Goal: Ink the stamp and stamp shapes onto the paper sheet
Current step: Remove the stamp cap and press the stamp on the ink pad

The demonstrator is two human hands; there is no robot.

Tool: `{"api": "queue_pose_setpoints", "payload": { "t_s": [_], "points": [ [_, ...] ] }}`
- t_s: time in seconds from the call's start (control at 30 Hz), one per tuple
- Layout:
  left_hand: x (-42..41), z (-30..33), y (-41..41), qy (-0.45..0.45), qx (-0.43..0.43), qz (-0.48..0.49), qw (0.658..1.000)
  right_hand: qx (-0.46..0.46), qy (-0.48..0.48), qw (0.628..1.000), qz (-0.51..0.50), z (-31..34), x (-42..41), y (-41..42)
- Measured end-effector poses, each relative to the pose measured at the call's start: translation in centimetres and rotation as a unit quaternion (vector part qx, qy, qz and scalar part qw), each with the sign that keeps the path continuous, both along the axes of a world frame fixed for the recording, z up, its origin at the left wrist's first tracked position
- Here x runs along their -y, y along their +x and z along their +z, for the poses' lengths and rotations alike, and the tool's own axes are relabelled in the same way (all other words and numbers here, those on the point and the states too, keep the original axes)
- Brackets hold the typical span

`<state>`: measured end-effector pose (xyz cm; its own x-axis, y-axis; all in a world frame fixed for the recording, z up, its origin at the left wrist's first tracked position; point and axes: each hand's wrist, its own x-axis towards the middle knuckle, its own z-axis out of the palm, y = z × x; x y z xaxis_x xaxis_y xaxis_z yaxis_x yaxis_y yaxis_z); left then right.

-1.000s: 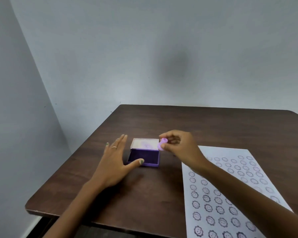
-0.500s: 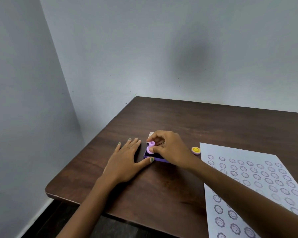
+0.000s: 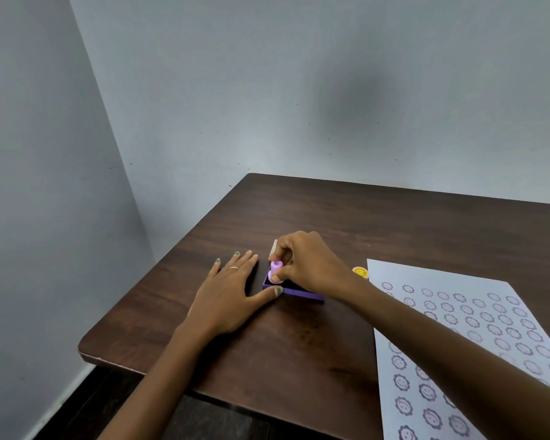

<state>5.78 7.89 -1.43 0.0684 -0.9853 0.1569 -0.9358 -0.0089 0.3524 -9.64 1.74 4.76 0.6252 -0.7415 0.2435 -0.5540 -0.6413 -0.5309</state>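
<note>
A small purple ink pad box (image 3: 299, 293) sits open on the dark wooden table (image 3: 299, 217), its pale lid mostly hidden behind my right hand. My right hand (image 3: 311, 262) pinches a small pink stamp (image 3: 276, 272) and holds it upright, down on the pad. My left hand (image 3: 232, 293) lies flat on the table just left of the box, its thumb tip touching the box's front left corner. The white paper sheet (image 3: 477, 331), covered with several rows of purple flower-face prints, lies to the right, partly under my right forearm.
A small yellow round cap with a smiley face (image 3: 360, 271) rests on the table between the ink pad and the paper's top left corner. Grey walls close in at the left and behind. The table's front left edge is near my left forearm.
My right hand has brought the pink stamp from above the box's right side down onto the ink pad. The view has shifted left. My left hand has stayed beside the box.
</note>
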Motion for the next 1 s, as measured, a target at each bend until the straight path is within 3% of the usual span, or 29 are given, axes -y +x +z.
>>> {"api": "queue_pose_setpoints", "payload": {
  "t_s": [0.67,1.0],
  "points": [
    [0.0,0.2,-0.1,0.008,-0.002,0.003,1.000,-0.066,-0.025,0.997,0.037,1.3,-0.1,1.0],
    [0.0,0.1,0.0,0.005,-0.001,0.002,1.000,-0.085,-0.048,0.995,0.007,1.0,-0.5,1.0]
  ]
}}
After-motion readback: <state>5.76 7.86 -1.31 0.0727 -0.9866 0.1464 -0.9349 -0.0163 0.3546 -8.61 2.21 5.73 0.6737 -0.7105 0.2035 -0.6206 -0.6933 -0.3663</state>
